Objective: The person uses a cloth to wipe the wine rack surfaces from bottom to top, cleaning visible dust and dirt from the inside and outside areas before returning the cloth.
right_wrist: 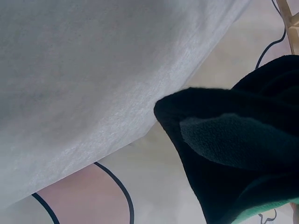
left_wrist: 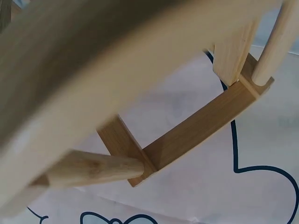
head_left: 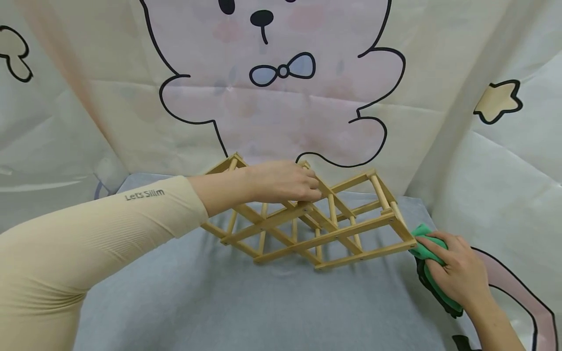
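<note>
A lattice rack of pale wooden slats and round dowels (head_left: 325, 239) stands tilted over the table. My left hand (head_left: 285, 183) grips it by a slat at the upper middle, fingers curled over the wood. Close up in the left wrist view are its slats (left_wrist: 201, 123) and a dowel end. My right hand (head_left: 458, 268) holds a folded green cloth (head_left: 422, 249) at the rack's right end, with the cloth right at the corner of the lower slat. In the right wrist view the cloth (right_wrist: 233, 144) hangs dark and loose, its green edge at the bottom.
A grey-blue cloth covers the table (head_left: 272, 307). Pale curtains with cartoon drawings (head_left: 281, 112) hang behind it and on both sides. The right curtain (head_left: 509, 180) comes down close beside my right hand. A small dark object (head_left: 461, 342) shows at the lower right edge.
</note>
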Demonstrator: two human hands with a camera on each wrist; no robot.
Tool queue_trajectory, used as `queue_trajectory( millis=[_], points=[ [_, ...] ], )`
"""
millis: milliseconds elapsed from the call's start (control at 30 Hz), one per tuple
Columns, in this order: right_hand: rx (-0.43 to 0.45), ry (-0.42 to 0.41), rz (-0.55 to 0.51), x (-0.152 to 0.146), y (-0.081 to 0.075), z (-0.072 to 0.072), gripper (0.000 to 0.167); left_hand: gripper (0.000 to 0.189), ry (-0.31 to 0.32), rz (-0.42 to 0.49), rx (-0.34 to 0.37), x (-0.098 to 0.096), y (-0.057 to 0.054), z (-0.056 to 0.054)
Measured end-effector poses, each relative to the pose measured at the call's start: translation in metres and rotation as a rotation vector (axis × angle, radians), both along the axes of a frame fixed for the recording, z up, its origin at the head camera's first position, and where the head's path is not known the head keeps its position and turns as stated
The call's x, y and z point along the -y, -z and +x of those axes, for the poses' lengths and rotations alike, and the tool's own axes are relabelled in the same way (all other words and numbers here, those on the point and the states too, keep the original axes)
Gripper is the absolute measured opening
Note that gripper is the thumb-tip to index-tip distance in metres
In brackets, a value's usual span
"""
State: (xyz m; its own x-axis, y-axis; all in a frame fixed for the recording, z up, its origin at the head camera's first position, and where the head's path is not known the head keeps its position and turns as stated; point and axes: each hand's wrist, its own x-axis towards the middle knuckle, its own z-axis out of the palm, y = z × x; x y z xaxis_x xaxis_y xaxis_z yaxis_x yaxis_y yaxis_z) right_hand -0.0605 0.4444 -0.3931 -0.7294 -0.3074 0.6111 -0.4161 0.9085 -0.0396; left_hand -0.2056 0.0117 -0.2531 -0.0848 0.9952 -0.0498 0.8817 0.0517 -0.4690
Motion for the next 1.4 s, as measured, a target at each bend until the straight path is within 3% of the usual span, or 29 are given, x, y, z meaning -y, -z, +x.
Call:
queue_trajectory(
  millis=[267, 567, 767, 933, 1100, 1233, 1400],
  points=[
    [0.013, 0.018, -0.014, 0.000, 0.001, 0.003, 0.040, 0.019, -0.012, -0.010, -0.018, -0.002, 0.002, -0.004],
    [0.013, 0.021, -0.016, 0.001, 0.000, 0.004, 0.042, 0.019, -0.020, 0.006, -0.024, -0.004, 0.004, 0.000],
    [0.006, 0.018, -0.008, -0.001, 0.000, 0.004, 0.043, 0.024, -0.063, -0.009, -0.066, 0.001, -0.011, 0.006],
    [-0.012, 0.007, -0.001, -0.003, 0.001, 0.003, 0.041, 0.018, -0.107, 0.012, -0.030, 0.015, -0.020, 0.011],
    [-0.007, 0.007, -0.007, -0.001, 0.000, 0.005, 0.041, 0.003, -0.146, 0.201, 0.121, 0.040, -0.019, 0.014],
    [-0.011, 0.008, -0.022, 0.002, -0.002, 0.008, 0.042, 0.011, -0.149, 0.420, 0.147, 0.070, -0.017, 0.016],
    [-0.042, -0.014, -0.049, 0.006, -0.002, 0.011, 0.041, 0.020, -0.132, 0.681, 0.209, 0.114, -0.004, 0.017]
  ],
)
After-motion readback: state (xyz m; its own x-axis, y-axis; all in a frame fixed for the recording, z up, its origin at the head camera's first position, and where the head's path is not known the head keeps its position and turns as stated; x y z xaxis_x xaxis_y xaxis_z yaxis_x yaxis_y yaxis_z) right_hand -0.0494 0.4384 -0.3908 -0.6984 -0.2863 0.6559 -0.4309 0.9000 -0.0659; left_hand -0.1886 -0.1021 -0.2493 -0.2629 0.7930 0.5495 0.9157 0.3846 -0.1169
